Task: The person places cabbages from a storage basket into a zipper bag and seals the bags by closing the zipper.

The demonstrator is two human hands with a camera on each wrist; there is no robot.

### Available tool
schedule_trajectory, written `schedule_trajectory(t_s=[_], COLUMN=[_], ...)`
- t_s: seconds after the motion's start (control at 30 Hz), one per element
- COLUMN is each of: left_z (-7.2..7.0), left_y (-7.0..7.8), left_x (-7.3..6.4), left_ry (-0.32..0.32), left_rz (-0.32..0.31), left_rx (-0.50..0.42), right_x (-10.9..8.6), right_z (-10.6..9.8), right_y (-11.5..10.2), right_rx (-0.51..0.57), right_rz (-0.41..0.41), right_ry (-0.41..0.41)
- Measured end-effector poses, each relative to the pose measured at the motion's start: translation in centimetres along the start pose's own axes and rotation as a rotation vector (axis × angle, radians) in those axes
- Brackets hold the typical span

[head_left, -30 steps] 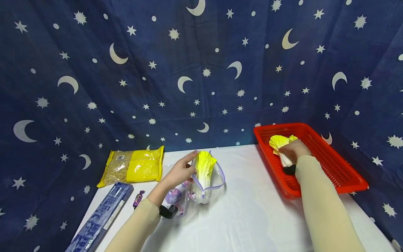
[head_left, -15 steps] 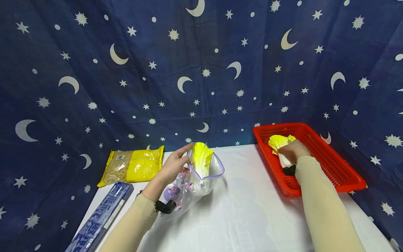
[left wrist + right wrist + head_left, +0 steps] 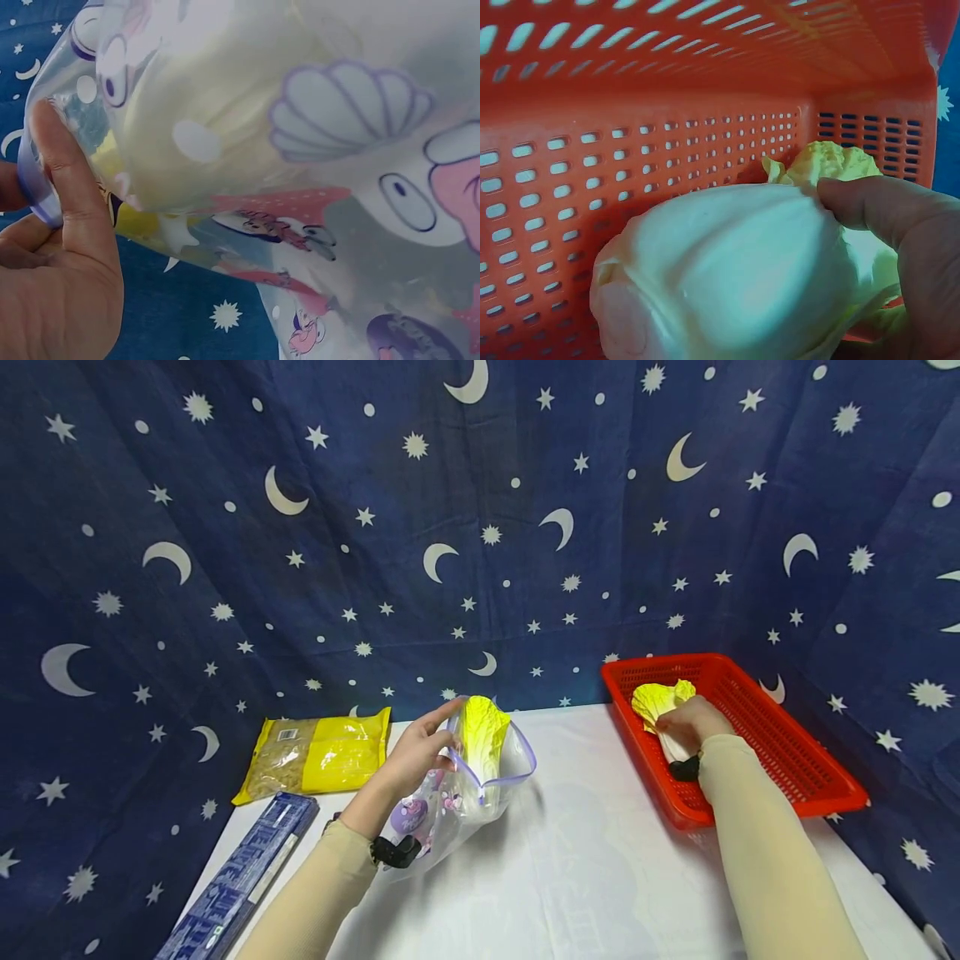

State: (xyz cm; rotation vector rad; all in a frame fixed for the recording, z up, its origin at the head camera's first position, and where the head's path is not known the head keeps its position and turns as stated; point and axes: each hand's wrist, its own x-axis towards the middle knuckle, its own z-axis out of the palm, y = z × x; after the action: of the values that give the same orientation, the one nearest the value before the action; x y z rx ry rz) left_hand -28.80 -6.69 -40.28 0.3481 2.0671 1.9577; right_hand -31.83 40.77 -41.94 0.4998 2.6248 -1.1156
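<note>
My left hand [image 3: 415, 758] pinches the purple-edged mouth of a clear zip bag [image 3: 465, 822] printed with cartoon figures. Inside that bag stands a napa cabbage [image 3: 483, 737], its yellow leafy end poking out of the opening. In the left wrist view the fingers [image 3: 71, 176] are on both sides of the purple zip edge. Over at the right, my right hand [image 3: 696, 720] grips a second napa cabbage [image 3: 735, 262] within the red basket [image 3: 795, 752]. Its white base faces the right wrist camera, and the thumb lies on its side; the other fingers are mostly hidden beneath.
A yellow bag of dry food [image 3: 318, 756] lies at the back left of the white table [image 3: 577, 860]. In front of it is a long blue box [image 3: 243, 877]. A dark blue curtain [image 3: 480, 568] with moons and stars hangs behind and at both sides.
Over the last second the left hand has raised the bag's mouth and tilted the bag, with the cabbage higher in it. The right hand keeps its grip, shifting only slightly in the basket.
</note>
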Motion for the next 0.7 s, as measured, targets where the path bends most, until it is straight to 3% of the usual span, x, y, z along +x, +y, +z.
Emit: schedule_trajectory(t_s=[0.23,0.43,0.7], left_z=[0.2,0.6,0.7], left_y=[0.0,0.1,0.2], left_x=[0.3,0.4,0.8], left_ry=[-0.008,-0.025,-0.016], left_rz=[0.046,0.044,0.054], left_rx=[-0.051,-0.027,-0.028], right_x=[-0.4,-0.6,-0.7], right_z=[0.0,0.1,0.3], right_y=[0.3,0.2,-1.9], right_rx=[0.010,-0.089,-0.140], right_rz=[0.040,-0.040,-0.112], right_ry=[0.001,-0.029,-0.025])
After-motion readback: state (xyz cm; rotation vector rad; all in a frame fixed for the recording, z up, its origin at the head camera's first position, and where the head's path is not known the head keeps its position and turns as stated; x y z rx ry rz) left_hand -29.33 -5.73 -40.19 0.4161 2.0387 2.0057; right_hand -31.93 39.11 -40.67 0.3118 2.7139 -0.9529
